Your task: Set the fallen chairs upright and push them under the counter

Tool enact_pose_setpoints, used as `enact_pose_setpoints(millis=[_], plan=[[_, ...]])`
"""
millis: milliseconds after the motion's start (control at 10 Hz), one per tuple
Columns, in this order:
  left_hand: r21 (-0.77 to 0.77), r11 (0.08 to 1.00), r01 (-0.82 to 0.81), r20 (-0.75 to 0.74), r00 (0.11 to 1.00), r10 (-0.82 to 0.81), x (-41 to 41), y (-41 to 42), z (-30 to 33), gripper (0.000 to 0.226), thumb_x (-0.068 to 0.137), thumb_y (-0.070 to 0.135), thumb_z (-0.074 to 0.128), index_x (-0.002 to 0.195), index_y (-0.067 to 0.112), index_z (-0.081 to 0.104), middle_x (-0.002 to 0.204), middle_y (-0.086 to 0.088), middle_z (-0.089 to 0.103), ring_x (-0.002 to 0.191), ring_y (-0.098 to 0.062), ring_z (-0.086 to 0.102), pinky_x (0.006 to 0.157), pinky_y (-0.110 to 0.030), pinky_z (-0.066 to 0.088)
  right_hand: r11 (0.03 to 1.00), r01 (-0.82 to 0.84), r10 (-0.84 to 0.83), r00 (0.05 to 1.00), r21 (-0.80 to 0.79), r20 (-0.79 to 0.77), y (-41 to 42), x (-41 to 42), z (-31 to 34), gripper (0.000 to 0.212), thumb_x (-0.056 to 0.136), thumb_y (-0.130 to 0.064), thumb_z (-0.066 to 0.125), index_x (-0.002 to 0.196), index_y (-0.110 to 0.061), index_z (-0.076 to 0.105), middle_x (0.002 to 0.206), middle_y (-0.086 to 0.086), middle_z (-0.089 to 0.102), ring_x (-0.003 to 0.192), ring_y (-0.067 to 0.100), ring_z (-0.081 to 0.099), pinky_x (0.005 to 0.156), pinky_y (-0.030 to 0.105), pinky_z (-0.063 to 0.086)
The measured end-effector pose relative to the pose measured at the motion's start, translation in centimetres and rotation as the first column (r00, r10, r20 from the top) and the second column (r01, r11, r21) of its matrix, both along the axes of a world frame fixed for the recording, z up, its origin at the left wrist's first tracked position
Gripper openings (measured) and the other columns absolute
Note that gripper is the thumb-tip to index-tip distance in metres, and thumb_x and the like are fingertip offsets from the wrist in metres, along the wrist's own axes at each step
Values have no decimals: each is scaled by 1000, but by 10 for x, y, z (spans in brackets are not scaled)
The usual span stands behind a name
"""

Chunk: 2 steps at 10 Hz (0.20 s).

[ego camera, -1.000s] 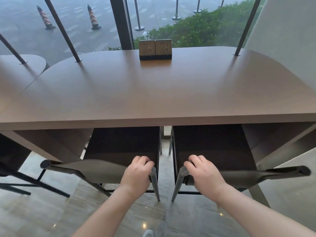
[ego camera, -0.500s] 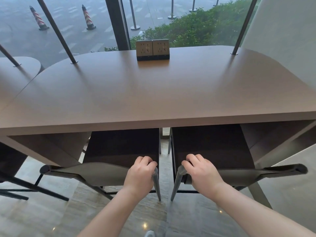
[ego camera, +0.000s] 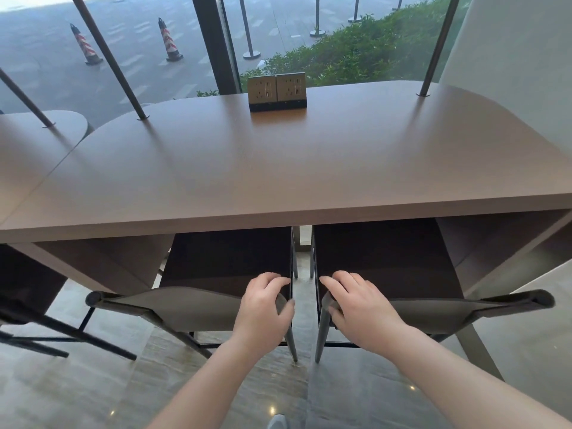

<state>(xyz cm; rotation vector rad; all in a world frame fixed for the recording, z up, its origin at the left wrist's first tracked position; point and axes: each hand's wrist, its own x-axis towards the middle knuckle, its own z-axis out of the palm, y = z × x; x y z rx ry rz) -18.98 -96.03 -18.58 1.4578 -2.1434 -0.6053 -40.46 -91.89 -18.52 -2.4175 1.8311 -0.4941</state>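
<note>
Big brown bench (ego camera: pixel 278 168) runs across the view w/ rounded ends, front edge nearest the person; a 2nd rounded top (ego camera: pixel 34 140) sits just beside it at far left. Floor (ego camera: pixel 93 391) below is glossy grey-brown tile. Window (ego camera: pixel 148 41) behind the bench shows pavement, a hedge (ego camera: pixel 356 54) and 2 striped cones (ego camera: pixel 168 41). Thin dark rods (ego camera: pixel 108 57) slant up from the bench top. Two chairs stand upright side by side, seats tucked under the bench edge, backs still outside it: left chair (ego camera: pixel 185 308) & right chair (ego camera: pixel 433 311), both w/ grey curved backrests and dark seats, a narrow gap between them at centre. Part of another dark chair frame (ego camera: pixel 37 332) shows at lower left. Socket box (ego camera: pixel 277 91) w/ 2 outlet faces sits on the bench's far side, near the middle. Left hand (ego camera: pixel 263 308) grips the inner end of the left chair's backrest, fingers (ego camera: pixel 272 278) curled over its top edge, thumb on the near side. Right hand (ego camera: pixel 356 305) grips the inner end of the right chair's backrest the same way, fingers (ego camera: pixel 343 281) curled over the top. Both forearms reach in from the bottom; hands near each other, not touching.
</note>
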Motion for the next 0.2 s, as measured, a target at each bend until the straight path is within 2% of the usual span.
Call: enact_pose_setpoints(millis=[100,200], plan=[[142,989,-51,-230,970,83,-13,11,16,23,91,28,65,113,35,64,114,25,58,109,8,51,91,-11,40,1000,-2,0,992,15,129,4,-8,10,47,83,-24,72,127,-12,59,115,1,58,97,19,58,78,31,54],[422,906,-32,-512,816,268,-29,16,36,14,92,33,62,100,41,71,104,13,72,101,0,65,80,-16,51,989,77,-127,886,128,446,10,-14,23,30,92,-34,61,120,-32,55,114,-20,52,106,0,52,84,11,43]])
